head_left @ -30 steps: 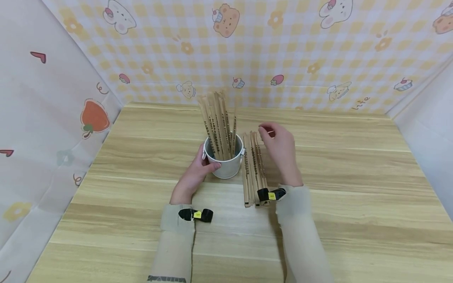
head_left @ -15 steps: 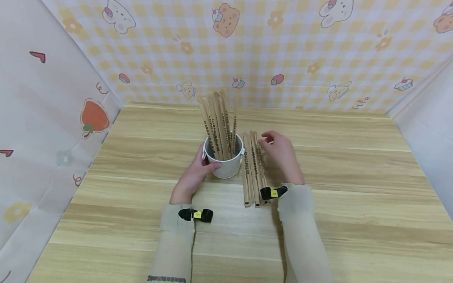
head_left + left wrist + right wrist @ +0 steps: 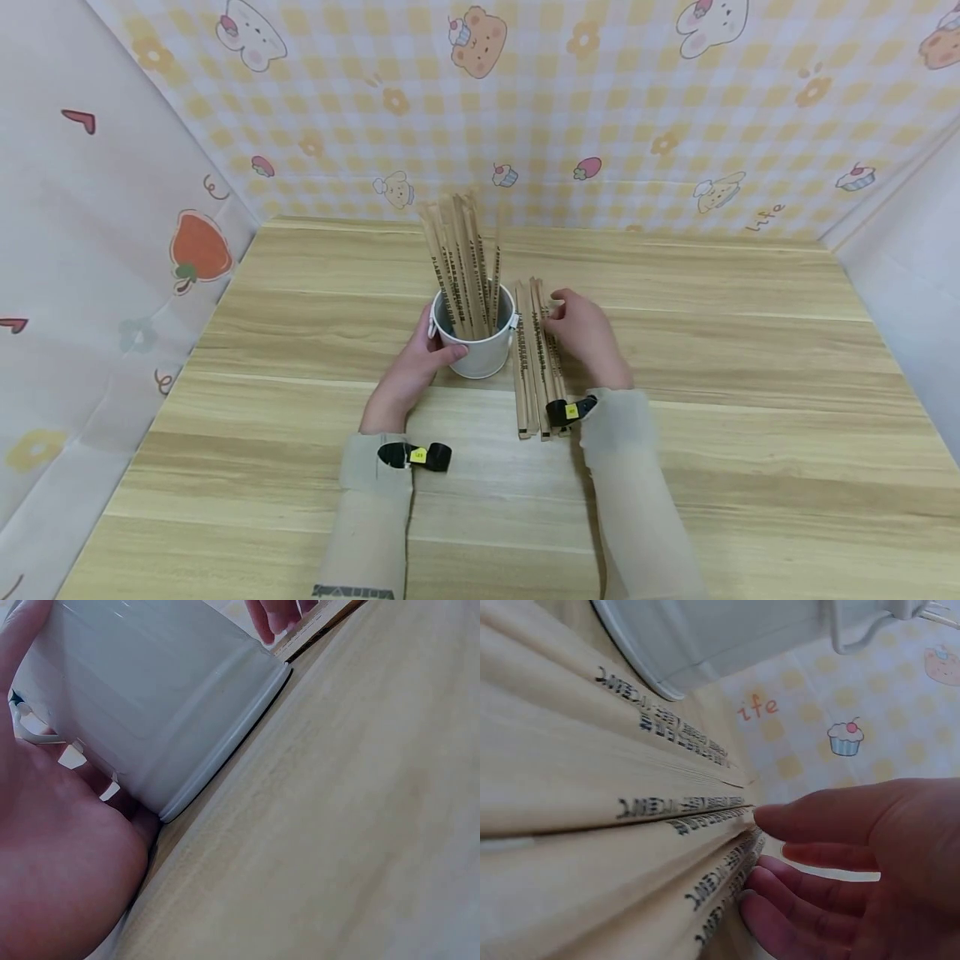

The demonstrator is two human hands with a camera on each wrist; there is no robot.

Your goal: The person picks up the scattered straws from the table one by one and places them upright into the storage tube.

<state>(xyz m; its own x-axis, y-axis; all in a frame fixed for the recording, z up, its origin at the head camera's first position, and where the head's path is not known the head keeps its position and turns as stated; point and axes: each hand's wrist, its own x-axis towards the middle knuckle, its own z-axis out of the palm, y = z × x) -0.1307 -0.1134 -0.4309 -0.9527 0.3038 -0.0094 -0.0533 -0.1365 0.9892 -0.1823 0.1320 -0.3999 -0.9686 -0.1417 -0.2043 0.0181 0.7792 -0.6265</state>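
A white metal bucket [image 3: 480, 354] stands mid-table with several printed wooden sticks [image 3: 459, 267] upright in it. My left hand [image 3: 431, 346] grips the bucket's left side, thumb on the front wall; the left wrist view shows the bucket wall [image 3: 150, 705] against my palm [image 3: 60, 862]. Just right of the bucket, a pile of wooden sticks [image 3: 534, 367] lies flat, pointing away from me. My right hand [image 3: 561, 315] rests on the pile's far end. In the right wrist view its fingertips [image 3: 761, 900] and thumb touch the stick ends [image 3: 705, 817], holding none.
The wooden table [image 3: 750, 375] is walled by patterned sheets at the left [image 3: 112, 250], back [image 3: 600, 125] and right. Bare wood lies to the right of the pile and in front of both sleeves. The bucket's handle lug [image 3: 855, 630] shows in the right wrist view.
My right hand has come down and back towards me from above the pile's far end, and now lies on the sticks. The left hand and bucket have not moved.
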